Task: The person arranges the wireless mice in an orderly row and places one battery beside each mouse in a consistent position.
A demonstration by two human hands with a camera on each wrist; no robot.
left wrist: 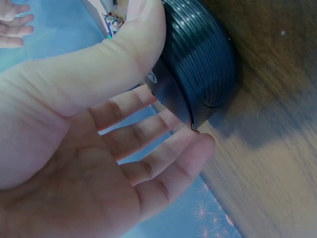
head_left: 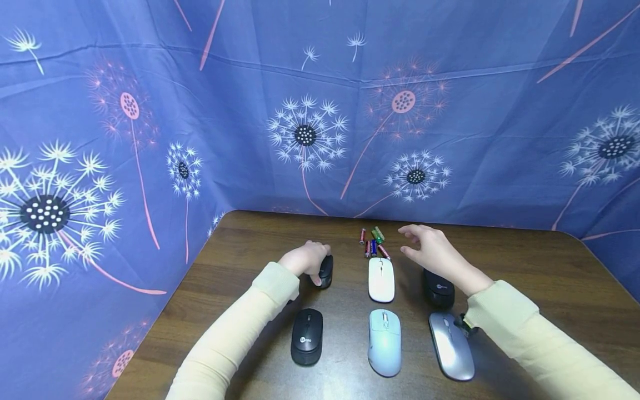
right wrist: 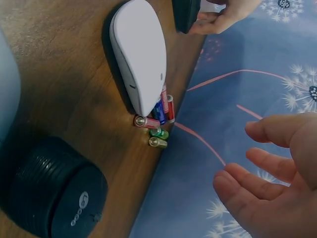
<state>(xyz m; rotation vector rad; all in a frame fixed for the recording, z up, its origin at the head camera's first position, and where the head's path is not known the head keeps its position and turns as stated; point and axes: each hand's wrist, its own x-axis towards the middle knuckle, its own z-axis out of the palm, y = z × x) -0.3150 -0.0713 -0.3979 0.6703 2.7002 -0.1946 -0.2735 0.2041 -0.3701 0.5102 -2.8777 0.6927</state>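
Note:
My left hand (head_left: 308, 260) grips a black computer mouse (head_left: 326, 272) at the left of the back row, thumb on its near side. The left wrist view shows the ribbed side of that black mouse (left wrist: 203, 54) between thumb and fingers, raised or tilted against the wood; I cannot tell which. My right hand (head_left: 434, 251) hovers with loosely bent fingers and nothing in them, above and behind another black mouse (head_left: 440, 289). In the right wrist view this hand (right wrist: 277, 173) is apart from everything. Several small batteries (head_left: 374, 247) lie left of it, behind a white mouse (head_left: 381, 279).
In the front row lie a black mouse (head_left: 307, 337), a light blue mouse (head_left: 385, 343) and a grey mouse (head_left: 451, 346). They rest on a brown wooden table (head_left: 265, 233). A blue dandelion-print cloth (head_left: 230, 111) hangs behind and to the left of the table.

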